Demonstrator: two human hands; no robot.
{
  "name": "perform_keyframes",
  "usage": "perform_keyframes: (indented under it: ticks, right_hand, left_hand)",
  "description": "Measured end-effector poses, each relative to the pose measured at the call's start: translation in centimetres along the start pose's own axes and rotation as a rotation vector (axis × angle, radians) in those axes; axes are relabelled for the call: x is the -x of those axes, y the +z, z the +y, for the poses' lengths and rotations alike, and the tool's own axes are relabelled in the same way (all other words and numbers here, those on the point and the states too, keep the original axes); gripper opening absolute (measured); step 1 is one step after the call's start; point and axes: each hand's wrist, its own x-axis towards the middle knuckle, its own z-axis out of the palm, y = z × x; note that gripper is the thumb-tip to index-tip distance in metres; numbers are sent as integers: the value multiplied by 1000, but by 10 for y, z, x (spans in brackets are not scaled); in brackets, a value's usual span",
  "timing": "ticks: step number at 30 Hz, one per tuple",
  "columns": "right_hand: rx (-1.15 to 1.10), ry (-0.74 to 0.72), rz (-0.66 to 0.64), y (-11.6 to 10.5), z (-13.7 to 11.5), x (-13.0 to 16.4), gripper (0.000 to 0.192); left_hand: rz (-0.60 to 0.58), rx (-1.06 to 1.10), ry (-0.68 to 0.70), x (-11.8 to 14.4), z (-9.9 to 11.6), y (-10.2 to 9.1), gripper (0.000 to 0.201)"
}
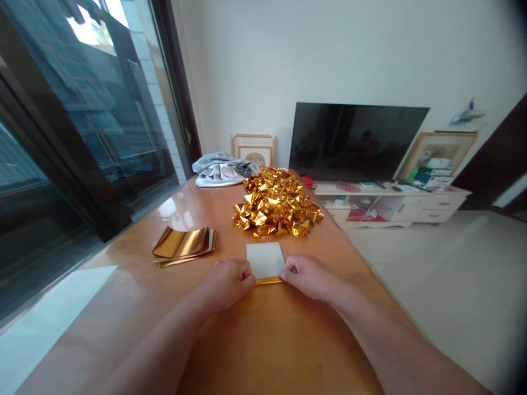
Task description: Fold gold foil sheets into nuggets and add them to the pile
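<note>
A square sheet of paper (265,259) lies white side up on the wooden table (263,340), its near edge turned over into a narrow gold strip. My left hand (229,282) pinches the left end of that strip. At the strip's right end, my right hand (308,275) pinches it too. Beyond the sheet sits a heap of folded gold paper pieces (278,203). A stack of flat gold sheets (184,244) lies to the left of my left hand.
A bundle of grey cloth (220,169) lies at the table's far end in front of a framed picture (253,148). Dark glass doors (82,120) run along the left. A television (354,140) on a low white cabinet (395,203) stands at the right.
</note>
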Motion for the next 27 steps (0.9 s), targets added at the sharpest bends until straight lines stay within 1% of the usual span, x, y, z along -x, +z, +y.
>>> perform_keyframes:
  ticks: [8,14,18,20,23,24,27]
  right_hand:
    - [55,10,14,2,-1,0,16]
    - [123,24,-4,-1,-8,2,16]
    - [162,8,6,-3,-12,5,17]
    - [175,3,11,-4,-14,7,16]
    - [186,-6,20,-5,-18,10,15]
    - [188,-10,24,-6,-19,10,14]
    - [193,-23,23,-8,-23,12,11]
  left_hand:
    - [42,-97,23,1,3,1,22]
    - [44,-178,35,3,9,-2,23]
    - [62,-251,57,4,10,-3,22]
    - [69,-274,67,4,9,-3,18]
    - [86,-284,98,6,10,-3,6]
    - [91,-283,126,7,11,-4,9]
    - [79,-276,239,9,17,-5,27]
